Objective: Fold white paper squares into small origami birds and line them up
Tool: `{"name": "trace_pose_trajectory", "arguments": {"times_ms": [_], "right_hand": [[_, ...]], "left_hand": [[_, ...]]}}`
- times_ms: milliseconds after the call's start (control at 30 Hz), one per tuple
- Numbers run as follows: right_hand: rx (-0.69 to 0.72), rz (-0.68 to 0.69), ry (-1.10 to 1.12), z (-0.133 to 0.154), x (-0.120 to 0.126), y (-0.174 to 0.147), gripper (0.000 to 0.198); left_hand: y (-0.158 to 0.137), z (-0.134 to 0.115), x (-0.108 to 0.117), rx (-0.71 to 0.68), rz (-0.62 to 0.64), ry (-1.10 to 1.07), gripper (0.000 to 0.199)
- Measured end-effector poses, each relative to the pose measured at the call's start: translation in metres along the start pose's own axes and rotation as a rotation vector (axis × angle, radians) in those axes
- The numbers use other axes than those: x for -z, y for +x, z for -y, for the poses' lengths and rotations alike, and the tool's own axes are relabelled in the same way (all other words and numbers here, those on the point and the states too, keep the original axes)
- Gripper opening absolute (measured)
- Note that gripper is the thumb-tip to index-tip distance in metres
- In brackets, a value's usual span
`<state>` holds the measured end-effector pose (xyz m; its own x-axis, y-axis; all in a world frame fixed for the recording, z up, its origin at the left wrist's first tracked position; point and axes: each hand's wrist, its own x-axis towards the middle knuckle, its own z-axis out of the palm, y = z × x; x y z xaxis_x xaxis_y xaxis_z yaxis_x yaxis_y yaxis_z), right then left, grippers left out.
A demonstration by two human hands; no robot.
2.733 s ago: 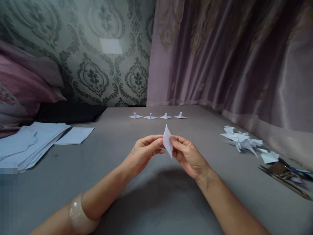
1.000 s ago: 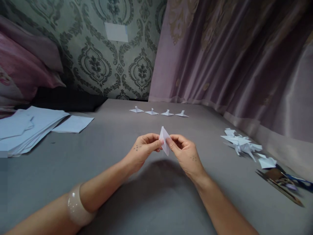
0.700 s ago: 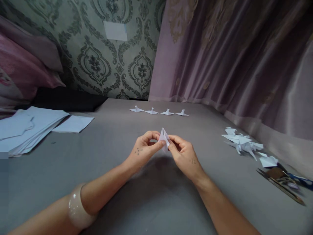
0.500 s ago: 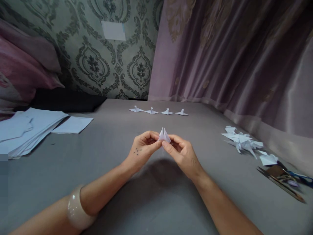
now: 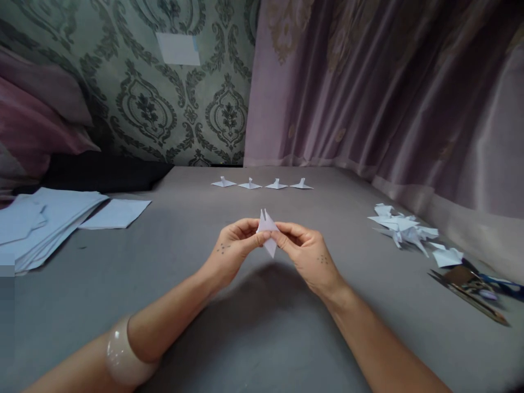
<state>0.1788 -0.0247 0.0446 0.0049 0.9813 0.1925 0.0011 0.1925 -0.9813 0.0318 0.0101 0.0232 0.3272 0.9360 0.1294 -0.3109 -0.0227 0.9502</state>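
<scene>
One small two-pronged white folded-paper piece (image 5: 267,224) between bare left hand (image 5: 233,244) and bare right hand (image 5: 310,251).
Sits pinched by both, prongs up, above the flat grey tabletop (image 5: 172,240), in front of four small winged white-paper figures (image 5: 275,185).

Single head-worn view, facing forward and down over the table (image 5: 262,338). Close above its near side; far edge (image 5: 192,168) just above mid-frame.

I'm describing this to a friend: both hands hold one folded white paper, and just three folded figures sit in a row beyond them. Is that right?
Not quite: the head view shows four folded figures in that row, not three. The left hand and right hand do hold one folded white paper.
</scene>
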Motion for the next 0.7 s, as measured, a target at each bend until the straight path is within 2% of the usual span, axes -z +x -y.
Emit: {"name": "trace_pose_trajectory", "arguments": {"times_ms": [100, 233, 400, 700], "right_hand": [[-0.076, -0.055, 0.103, -0.0021, -0.0004, 0.0013, 0.019], [-0.104, -0.064, 0.087, -0.002, -0.0008, 0.0007, 0.019], [-0.084, -0.063, -0.012, 0.0034, -0.0009, -0.001, 0.024], [-0.086, -0.089, 0.078, -0.0014, 0.0, 0.0006, 0.013]], "left_hand": [[0.0001, 0.0012, 0.0028, 0.043, 0.02, -0.003, 0.017], [-0.0021, -0.0018, 0.0013, 0.029, -0.013, 0.05, 0.014], [-0.0054, -0.0068, -0.0048, 0.007, -0.032, 0.162, 0.019], [-0.0074, -0.0035, -0.0056, 0.015, 0.016, 0.219, 0.02]]}}
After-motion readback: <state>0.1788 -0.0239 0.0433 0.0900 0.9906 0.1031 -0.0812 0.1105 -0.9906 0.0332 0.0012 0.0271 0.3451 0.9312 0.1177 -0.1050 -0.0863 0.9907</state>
